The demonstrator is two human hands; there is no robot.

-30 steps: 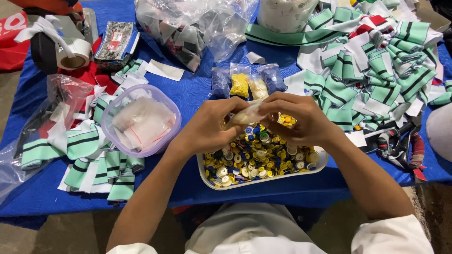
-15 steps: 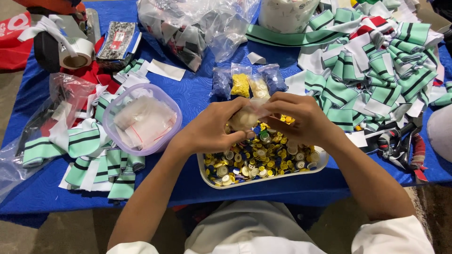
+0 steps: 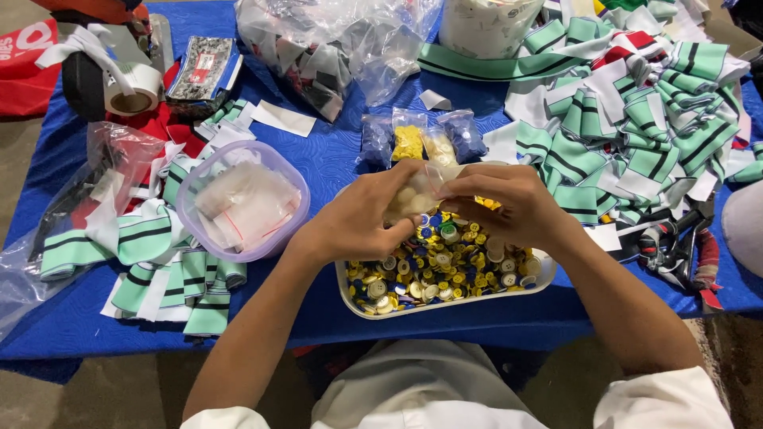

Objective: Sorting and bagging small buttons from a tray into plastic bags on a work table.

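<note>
Both hands held one small clear bag (image 3: 421,195) of pale buttons just above the tray (image 3: 445,306). Left hand (image 3: 362,222) was closed round the bag's lower half; right hand (image 3: 513,202) had its fingertips pinched on the top edge. My judgement: the mouth looked unsealed, so a tilt or loose pinch could spill pale buttons into the mixed ones below. A spill to the side would land on the table (image 3: 334,159) among the filled bags (image 3: 421,139).
</note>
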